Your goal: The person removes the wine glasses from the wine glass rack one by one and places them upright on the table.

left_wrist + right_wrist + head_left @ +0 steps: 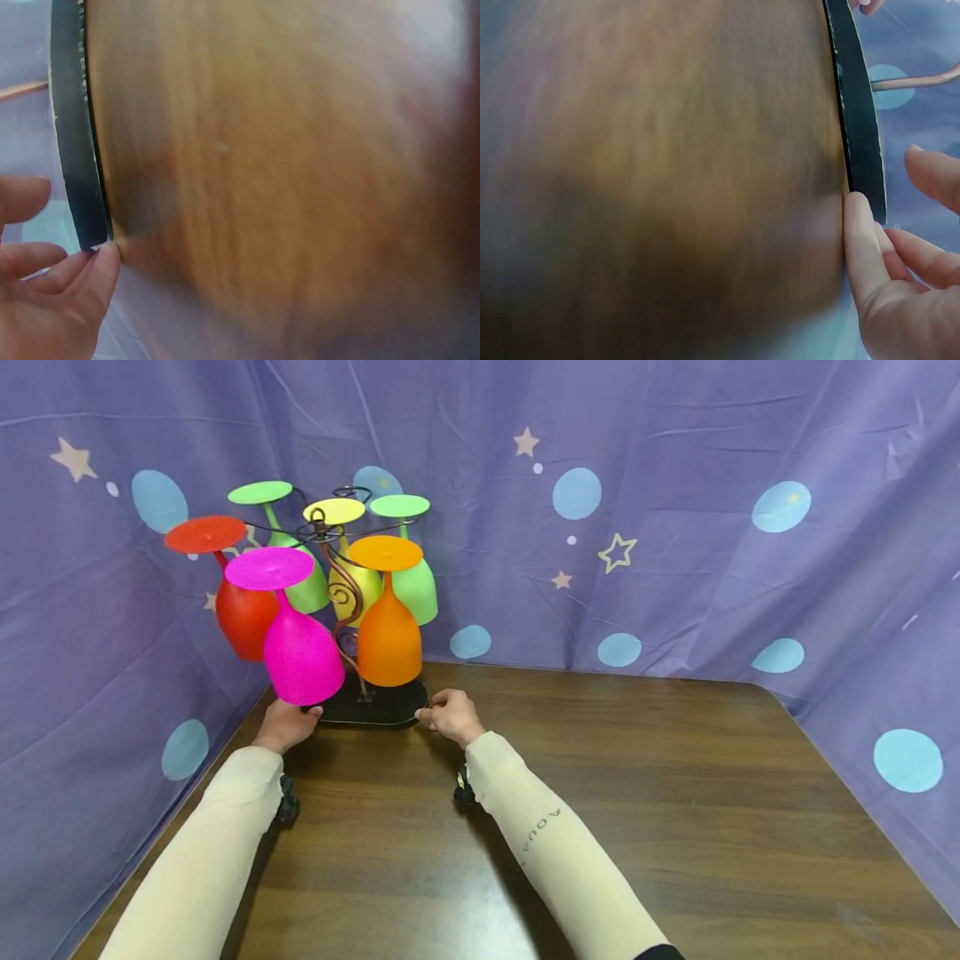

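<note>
A metal wine glass rack stands at the back left of the table, with several coloured plastic wine glasses hanging upside down from it. Nearest are a magenta glass and an orange glass; a red glass hangs to the left, a yellow glass and a green glass behind. My left hand grips the left end of the rack's black base, fingertips right at its edge. At the other end, my right hand holds the base with bent fingers. Both thumbs lie on the upper side.
The brown wooden table stretches to the right and toward me. A purple curtain with stars and blue dots hangs close behind the rack and along the table's left side.
</note>
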